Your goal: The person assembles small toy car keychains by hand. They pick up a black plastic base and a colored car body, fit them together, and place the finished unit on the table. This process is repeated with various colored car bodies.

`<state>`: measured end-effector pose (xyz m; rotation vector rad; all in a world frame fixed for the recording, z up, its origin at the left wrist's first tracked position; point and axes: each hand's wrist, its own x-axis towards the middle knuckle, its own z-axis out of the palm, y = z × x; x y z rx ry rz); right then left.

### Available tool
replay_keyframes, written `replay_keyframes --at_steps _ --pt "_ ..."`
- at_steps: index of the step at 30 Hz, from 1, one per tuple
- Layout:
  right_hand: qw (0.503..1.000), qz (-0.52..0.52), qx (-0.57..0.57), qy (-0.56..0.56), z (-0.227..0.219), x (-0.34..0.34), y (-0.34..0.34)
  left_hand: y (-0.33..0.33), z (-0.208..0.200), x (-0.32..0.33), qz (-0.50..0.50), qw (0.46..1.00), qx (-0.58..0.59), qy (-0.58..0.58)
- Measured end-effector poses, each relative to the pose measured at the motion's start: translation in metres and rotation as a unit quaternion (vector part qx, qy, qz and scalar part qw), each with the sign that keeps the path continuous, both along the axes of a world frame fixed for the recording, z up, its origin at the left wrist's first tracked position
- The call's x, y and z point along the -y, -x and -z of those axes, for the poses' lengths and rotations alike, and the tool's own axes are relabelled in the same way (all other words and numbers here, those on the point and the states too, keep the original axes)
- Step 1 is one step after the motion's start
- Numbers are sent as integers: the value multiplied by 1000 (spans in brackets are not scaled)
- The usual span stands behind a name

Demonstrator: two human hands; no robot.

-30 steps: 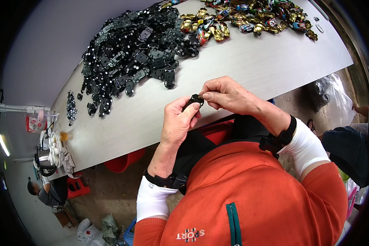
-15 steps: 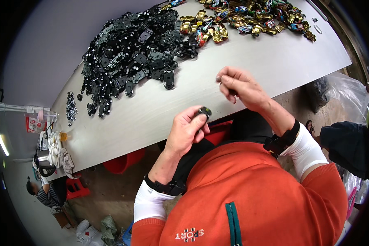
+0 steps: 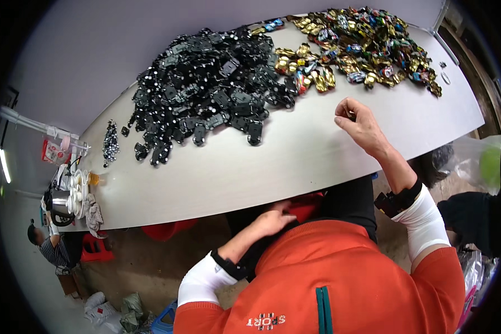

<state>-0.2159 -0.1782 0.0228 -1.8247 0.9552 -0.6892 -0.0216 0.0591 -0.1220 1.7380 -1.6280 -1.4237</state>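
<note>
- Two bare hands show, spread well apart, both belonging to a person in an orange-red top with white sleeves and black wrist straps.
- The right hand (image 3: 362,127) is over the pale tabletop (image 3: 206,186), its fingers curled inward and the thumb drawn up near them; a dark patch shows within the curl, but whether it is a small part or shadow cannot be told.
- The left hand (image 3: 271,222) is below the near edge, in front of the person's body, beside a red container (image 3: 306,209); its fingers are blurred and partly extended, and whether they hold anything cannot be told.
- Nearest the right hand, toward the back, lie shiny gold and multicoloured toy car bodies (image 3: 359,53) in a wide, loose heap.
- Left of these, a larger pile of black toy car bases (image 3: 206,83) fills the middle of the tabletop, with pale round spots among them; a few lie along its front edge.
- Farther left is a small heap of silvery and dark parts (image 3: 111,146).
- At the far left end, a kettle (image 3: 61,205), white cups (image 3: 79,195), an amber cup (image 3: 94,179) and a crumpled cloth (image 3: 94,216) stand close together.
- Beyond that end, a co-worker in a striped shirt (image 3: 49,250) is near a red stool (image 3: 97,248).
</note>
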Motion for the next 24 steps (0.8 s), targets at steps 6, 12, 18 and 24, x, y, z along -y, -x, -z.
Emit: replay_keyframes --at_steps 6,12,18,24 --pt "921 -200 -132 308 1 0 -91 -13 -137 19 -95 980 -39 171" --pt "841 -291 -164 426 16 5 -143 -54 -132 50 -361 898 -202 149" --pt "972 -205 44 106 26 9 -151 -70 -109 66 -443 805 -353 176" --pt "941 -230 110 -223 11 -18 -119 -57 -104 92 -342 693 -624 118"
